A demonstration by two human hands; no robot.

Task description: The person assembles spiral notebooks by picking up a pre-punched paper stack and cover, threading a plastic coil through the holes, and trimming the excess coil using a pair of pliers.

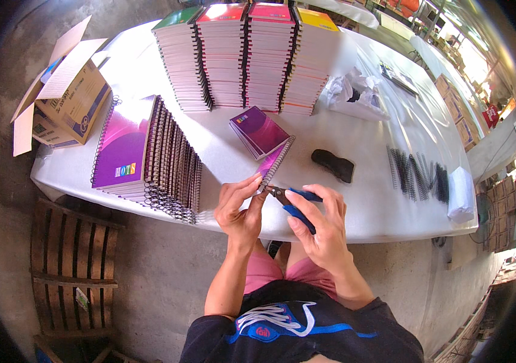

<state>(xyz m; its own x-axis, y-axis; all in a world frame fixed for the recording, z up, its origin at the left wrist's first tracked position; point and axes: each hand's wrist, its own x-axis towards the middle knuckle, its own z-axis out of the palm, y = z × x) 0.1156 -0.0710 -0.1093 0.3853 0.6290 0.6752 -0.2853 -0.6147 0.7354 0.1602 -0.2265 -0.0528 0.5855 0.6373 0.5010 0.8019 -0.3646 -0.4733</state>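
1. Strong light comes from the upper right, where the background burns out to white.
2. The white surface (385, 212) is bright, washed out toward its upper left.
3. Glare whitens part of the large purple cover (116, 142) and the red cover (224, 13).
4. The floor (161, 260) is dimmer.
5. A hazy smear blurs the yellow-topped stack's (309, 66) right side.
6. Fisheye distortion bows the surface's edges; black vignetting rings the view.
7. The hands (241, 209) look reasonably sharp.
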